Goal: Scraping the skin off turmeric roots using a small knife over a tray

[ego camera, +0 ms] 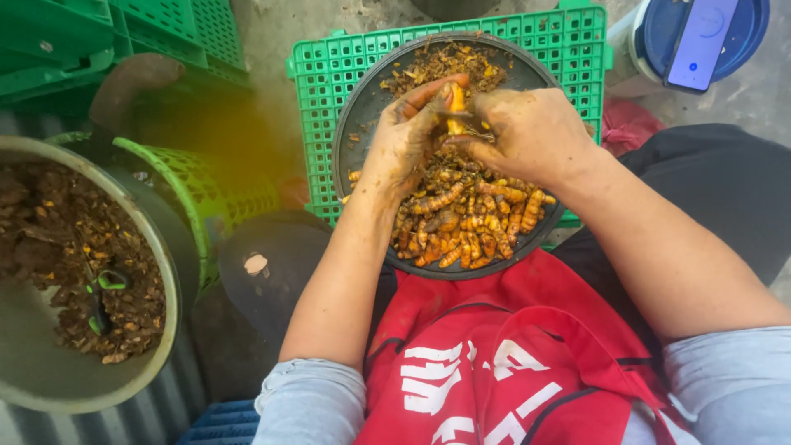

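A bright orange turmeric root [456,100], partly peeled, stands nearly upright between the two hands above the far half of a round dark tray [362,107]. The left hand [406,136] wraps it from the left side, its grip clamped on the root with the thumb lying along the top. The right hand [531,132] meets it from the right, its fingers curled in toward the root and closed on a thin small blade-like tool [474,115] that is mostly hidden; what kind of tool it is cannot be told. Both hands are smeared with brown soil and yellow stain.

Under the hands, the tray carries a heap of unpeeled turmeric roots [470,218] on its near half and a pile of brown peelings [441,62] on its far edge. The tray rests on a green plastic crate [317,124] and reaches over the person's lap, where a red apron [511,346] lies.

To the left stands a large grey bowl [49,379] holding brown scraps, and beside it a green mesh basket [206,194]. At the top right, a phone [700,37] lies on the blue lid [746,33] of a container, well apart from the hands.
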